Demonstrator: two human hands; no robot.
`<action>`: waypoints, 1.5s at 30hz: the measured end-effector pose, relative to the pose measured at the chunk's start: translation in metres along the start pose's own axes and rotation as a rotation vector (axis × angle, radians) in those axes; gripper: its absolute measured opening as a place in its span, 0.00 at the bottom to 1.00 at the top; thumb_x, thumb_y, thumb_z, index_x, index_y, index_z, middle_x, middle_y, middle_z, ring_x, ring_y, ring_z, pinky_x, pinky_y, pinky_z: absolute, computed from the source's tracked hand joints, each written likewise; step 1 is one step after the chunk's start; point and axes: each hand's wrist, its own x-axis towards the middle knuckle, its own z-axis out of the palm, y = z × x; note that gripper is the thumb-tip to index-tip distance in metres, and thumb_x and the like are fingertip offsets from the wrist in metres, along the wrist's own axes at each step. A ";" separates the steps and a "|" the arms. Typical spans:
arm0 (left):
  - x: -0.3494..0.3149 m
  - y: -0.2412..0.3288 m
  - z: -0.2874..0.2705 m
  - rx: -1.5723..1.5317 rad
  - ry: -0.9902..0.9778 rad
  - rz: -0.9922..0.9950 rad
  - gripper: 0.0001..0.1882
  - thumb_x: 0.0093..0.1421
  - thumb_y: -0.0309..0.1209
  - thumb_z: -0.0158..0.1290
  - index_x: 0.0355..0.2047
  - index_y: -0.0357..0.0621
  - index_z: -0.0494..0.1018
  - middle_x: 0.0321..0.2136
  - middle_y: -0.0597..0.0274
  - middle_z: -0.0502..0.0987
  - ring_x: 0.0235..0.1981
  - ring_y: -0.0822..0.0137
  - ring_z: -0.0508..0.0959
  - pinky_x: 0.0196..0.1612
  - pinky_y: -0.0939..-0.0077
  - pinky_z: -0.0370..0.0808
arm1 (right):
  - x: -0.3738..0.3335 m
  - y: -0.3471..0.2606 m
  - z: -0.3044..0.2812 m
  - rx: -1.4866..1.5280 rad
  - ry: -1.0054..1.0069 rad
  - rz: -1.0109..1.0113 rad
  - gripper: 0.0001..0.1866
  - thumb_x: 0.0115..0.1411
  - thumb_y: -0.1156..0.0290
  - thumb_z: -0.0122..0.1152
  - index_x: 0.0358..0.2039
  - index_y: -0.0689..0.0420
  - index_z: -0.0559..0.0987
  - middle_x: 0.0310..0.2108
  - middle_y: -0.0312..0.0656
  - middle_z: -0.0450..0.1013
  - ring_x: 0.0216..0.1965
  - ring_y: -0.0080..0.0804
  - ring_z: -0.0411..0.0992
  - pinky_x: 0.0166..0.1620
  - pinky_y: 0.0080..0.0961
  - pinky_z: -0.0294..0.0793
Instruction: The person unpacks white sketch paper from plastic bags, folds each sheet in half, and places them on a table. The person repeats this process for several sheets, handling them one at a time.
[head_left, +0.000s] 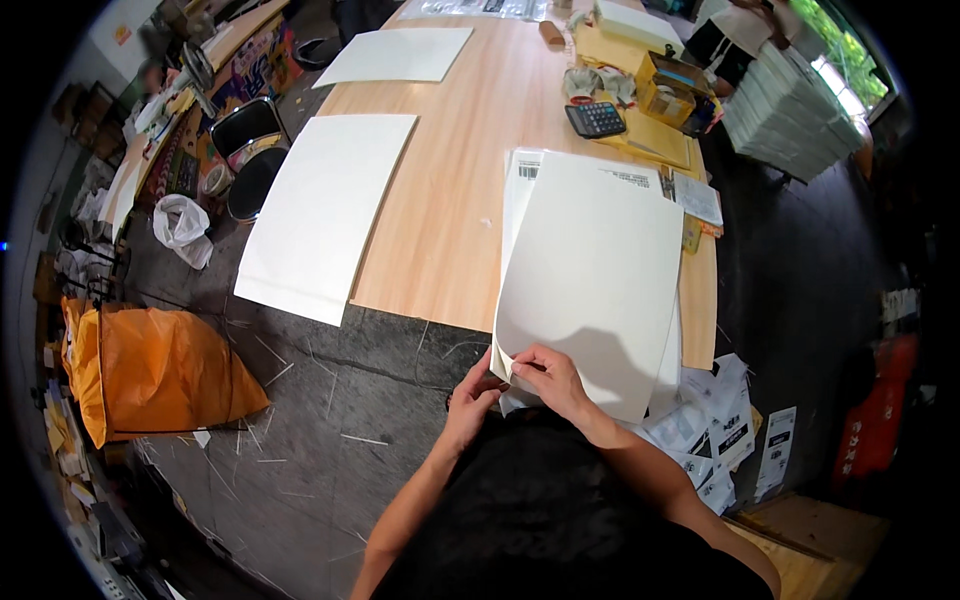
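Observation:
A large white sheet [598, 250], seemingly the top of a thin stack, lies at the table's right side and reaches over its near edge. Its near left corner is bent up between my two hands. My right hand [555, 380] is closed in a pinch on that lifted corner, thumb and fingers together. At the stack's left edge my left hand [472, 402] is closed around the same corner, and some of its fingertips are hidden. Beneath the sheet, a clear plastic bag with a barcode label [526, 171] sticks out at the far left corner.
Two white boards [325, 215] [400, 55] lie on the wooden table [440, 220]. Near its right edge sit a calculator [596, 120], yellow envelopes [655, 140] and a box [675, 88]. An orange sack [160, 370] stands on the floor among paper strips; printed plastic bags [715, 430] lie right.

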 end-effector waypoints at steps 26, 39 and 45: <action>0.001 -0.007 -0.002 -0.105 0.073 0.038 0.35 0.55 0.17 0.45 0.66 0.44 0.58 0.48 0.55 0.76 0.47 0.68 0.77 0.51 0.75 0.73 | 0.006 -0.004 -0.003 -0.203 -0.119 0.076 0.13 0.61 0.65 0.58 0.40 0.62 0.81 0.32 0.41 0.80 0.33 0.25 0.76 0.38 0.25 0.74; 0.010 -0.023 -0.007 -0.110 0.199 0.067 0.21 0.67 0.26 0.46 0.60 0.38 0.65 0.45 0.56 0.77 0.44 0.68 0.79 0.50 0.71 0.77 | 0.007 0.021 0.004 -0.025 -0.126 0.091 0.09 0.65 0.72 0.54 0.38 0.65 0.77 0.44 0.43 0.78 0.44 0.26 0.75 0.49 0.24 0.73; 0.020 -0.041 -0.031 -0.279 0.229 -0.084 0.20 0.72 0.38 0.39 0.56 0.37 0.68 0.44 0.53 0.78 0.42 0.61 0.81 0.47 0.65 0.79 | 0.005 0.039 0.012 0.076 -0.112 0.087 0.09 0.65 0.72 0.54 0.39 0.65 0.78 0.43 0.43 0.78 0.45 0.25 0.74 0.51 0.23 0.71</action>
